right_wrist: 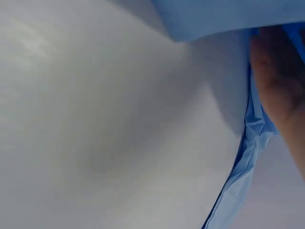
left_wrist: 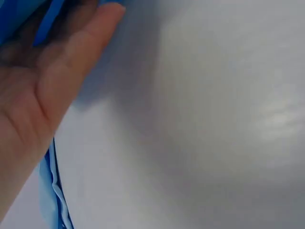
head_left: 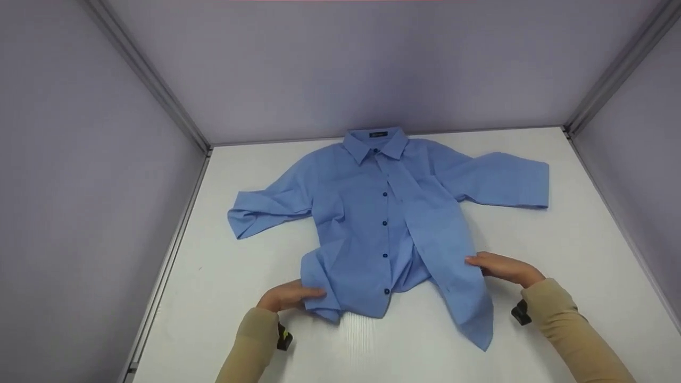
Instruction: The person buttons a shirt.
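Observation:
A blue button-up shirt (head_left: 348,197) lies face up, its collar (head_left: 375,143) at the back and its sleeves spread to both sides. Its front hangs partly open below the chest, with dark buttons along one edge. My left hand (head_left: 287,295) pinches the lower left side, thumb on top and the other fingers under the cloth. On the opposite side, my right hand (head_left: 505,267) holds the edge of the right front panel (head_left: 452,255) the same way. Both wrist views show the hemline lifted above the surface; the cloth hides most fingertips.
The shirt rests on a white table (head_left: 223,330). Grey panels (head_left: 330,64) enclose it at the back and both sides, joined by metal corner posts. The left sleeve (head_left: 271,207) is bunched and folded, while the right sleeve (head_left: 505,181) lies flatter. Dark devices sit under both wrists.

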Motion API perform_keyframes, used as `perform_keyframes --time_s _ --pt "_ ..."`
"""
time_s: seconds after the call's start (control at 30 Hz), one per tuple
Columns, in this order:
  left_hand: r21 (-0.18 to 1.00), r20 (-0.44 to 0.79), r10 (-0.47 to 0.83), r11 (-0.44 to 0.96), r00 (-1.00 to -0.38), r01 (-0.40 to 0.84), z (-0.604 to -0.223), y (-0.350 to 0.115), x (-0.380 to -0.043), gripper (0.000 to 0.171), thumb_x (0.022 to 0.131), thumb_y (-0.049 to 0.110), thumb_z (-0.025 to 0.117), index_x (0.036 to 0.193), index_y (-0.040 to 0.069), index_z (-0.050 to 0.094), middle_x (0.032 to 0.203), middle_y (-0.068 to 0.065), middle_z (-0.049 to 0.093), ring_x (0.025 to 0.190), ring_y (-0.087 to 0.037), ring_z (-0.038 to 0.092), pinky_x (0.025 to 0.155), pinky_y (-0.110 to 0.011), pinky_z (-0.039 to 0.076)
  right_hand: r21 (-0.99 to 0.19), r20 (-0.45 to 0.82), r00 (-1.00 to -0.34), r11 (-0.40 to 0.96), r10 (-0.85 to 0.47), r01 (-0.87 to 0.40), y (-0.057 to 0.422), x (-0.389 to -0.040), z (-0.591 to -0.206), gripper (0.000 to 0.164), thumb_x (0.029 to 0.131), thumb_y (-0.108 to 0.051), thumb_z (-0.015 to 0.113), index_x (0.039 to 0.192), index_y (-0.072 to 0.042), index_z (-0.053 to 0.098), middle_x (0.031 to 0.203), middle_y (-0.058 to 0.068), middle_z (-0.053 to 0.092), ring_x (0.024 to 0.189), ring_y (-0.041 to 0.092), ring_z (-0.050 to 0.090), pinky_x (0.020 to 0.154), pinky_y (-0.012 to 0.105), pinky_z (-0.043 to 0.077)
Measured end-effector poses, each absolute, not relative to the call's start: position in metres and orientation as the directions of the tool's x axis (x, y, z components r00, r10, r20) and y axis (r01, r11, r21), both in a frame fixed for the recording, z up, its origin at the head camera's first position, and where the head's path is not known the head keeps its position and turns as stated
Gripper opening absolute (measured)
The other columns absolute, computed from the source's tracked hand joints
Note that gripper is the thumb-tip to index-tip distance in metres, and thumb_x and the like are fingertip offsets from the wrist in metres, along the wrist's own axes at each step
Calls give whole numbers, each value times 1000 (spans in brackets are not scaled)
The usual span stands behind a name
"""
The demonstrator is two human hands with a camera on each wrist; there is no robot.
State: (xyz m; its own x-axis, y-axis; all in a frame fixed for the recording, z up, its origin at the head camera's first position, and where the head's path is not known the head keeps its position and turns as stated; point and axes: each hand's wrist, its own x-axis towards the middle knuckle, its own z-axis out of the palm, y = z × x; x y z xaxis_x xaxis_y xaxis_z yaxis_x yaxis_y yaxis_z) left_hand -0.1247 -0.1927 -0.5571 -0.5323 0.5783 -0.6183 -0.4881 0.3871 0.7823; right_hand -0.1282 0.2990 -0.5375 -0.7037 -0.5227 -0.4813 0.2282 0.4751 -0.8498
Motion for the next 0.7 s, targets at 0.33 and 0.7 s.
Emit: perform_keyframes --time_s 0.33,0.7 --pt "793 -610 572 450 -549 -412 -547 -184 -115 75 84 28 56 137 -7 15 136 -16 28 121 -28 29 94 -44 31 -777 -480 -713 626 -511 74 295 -107 -532 34 85 -29 57 85 3 44 77 3 39 69 16 37 59 27 30" --pt "745 -426 771 2 -474 -667 -545 -191 -110 53 92 21 29 131 -12 15 119 -26 48 106 -50 41 88 -58 30 -925 -379 -795 199 -473 323 297 -110 -524 72 95 -32 37 134 13 -3 138 31 4 120 29 24 89 23 33"
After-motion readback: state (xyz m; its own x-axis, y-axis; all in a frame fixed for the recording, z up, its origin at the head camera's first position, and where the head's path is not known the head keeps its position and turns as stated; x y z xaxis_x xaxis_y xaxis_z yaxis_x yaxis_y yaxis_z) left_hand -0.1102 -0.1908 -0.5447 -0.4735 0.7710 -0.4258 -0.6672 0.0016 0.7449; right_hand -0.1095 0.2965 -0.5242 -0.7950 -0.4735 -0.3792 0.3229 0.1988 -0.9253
